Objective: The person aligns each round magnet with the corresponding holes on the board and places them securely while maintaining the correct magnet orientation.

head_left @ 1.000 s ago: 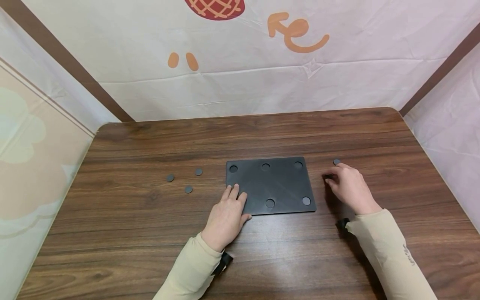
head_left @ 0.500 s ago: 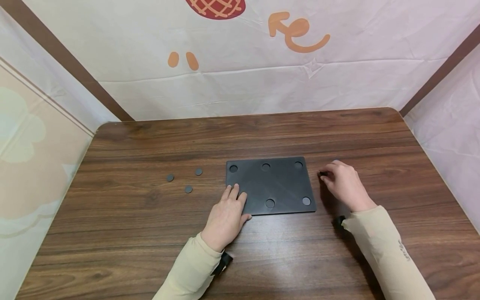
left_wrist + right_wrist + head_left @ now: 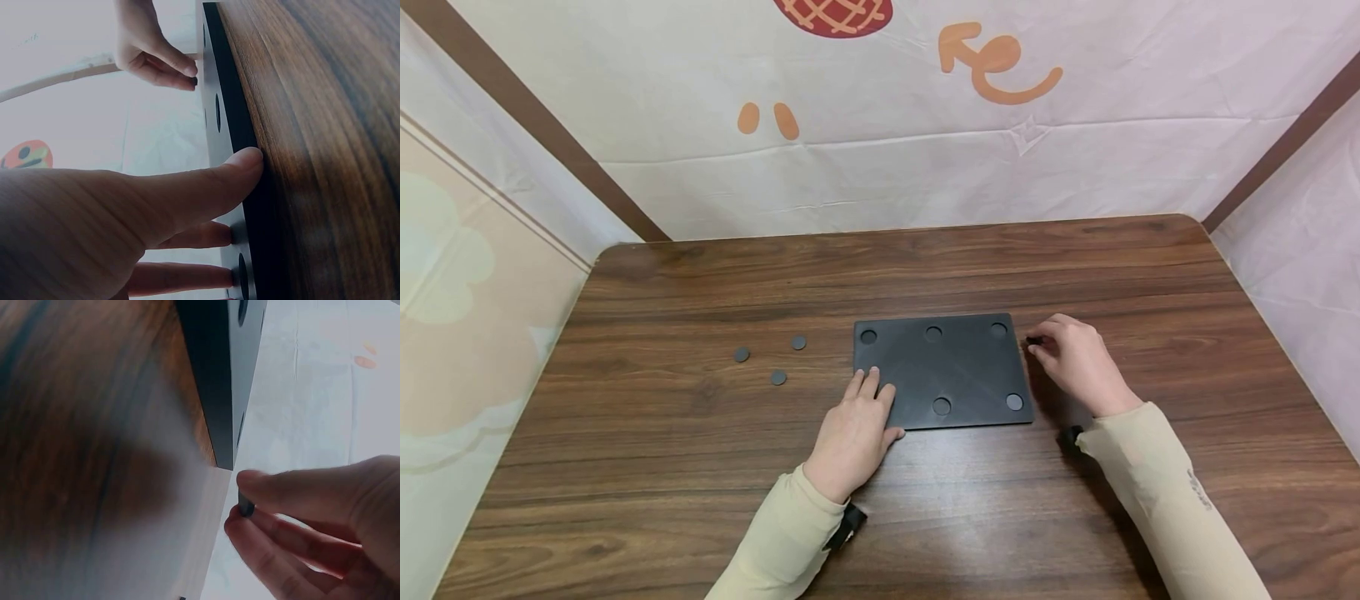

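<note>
- Your right hand [image 3: 1078, 362] pinches a small dark disc [image 3: 245, 505] between thumb and fingertips, just beside the right edge of the black board [image 3: 958, 367]; the disc could slip away, because so thin a piece gives little to grip
- Your left hand [image 3: 850, 433] rests on the board's near left corner, fingers straight, thumb at the near edge, gripping nothing; a sideways push from it might skid the board across the wooden table [image 3: 625, 467]
- Your two hands are well apart, with most of the board between them
- Five round holes [image 3: 933, 334] show from the head view; the near right one seems to contain another disc [image 3: 1015, 402], which a jolt to the board or a brushing knuckle could unseat
- The holes look shallow and barely wider than a disc, so a tilted disc might catch on a rim
- Your fingertips hide part of the pinched disc, making its tilt easy to misjudge
- Three loose discs [image 3: 799, 342] lie left of the board; a careless leftward sweep of your left hand could scatter them
</note>
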`<state>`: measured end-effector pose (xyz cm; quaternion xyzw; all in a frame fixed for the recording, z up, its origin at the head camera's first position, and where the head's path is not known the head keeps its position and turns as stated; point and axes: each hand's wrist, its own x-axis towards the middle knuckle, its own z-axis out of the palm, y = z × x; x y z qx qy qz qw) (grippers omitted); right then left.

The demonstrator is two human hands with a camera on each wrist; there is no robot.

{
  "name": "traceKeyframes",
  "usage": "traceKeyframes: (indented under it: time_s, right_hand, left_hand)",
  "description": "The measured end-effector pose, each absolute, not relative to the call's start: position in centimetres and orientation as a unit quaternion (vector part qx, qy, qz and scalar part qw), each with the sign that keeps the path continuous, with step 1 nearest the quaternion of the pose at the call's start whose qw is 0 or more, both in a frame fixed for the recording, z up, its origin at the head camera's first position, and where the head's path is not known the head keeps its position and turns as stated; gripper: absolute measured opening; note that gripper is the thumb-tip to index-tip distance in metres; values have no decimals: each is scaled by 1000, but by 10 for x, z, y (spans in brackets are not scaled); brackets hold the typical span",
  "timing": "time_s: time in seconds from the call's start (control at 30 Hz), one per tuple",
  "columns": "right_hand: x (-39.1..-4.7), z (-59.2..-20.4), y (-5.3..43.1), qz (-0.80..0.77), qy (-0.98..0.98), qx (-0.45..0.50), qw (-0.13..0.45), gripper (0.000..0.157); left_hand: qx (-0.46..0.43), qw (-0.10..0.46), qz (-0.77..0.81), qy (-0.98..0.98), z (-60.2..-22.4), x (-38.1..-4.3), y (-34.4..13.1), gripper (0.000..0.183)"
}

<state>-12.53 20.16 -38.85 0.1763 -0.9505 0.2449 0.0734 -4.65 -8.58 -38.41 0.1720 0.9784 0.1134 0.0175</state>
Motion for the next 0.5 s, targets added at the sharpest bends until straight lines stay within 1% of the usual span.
traceKeyframes:
  time_s: [0.3,0.5]
  right_hand:
    - [-133,-389,195,253,-949,182,45,16]
    - [-136,-391,192,255,-948,188,40,16]
  left_hand:
    - [176,15,110,978,-384,-46,-86,49]
    - [177,12,107,978,-384,-46,-86,48]
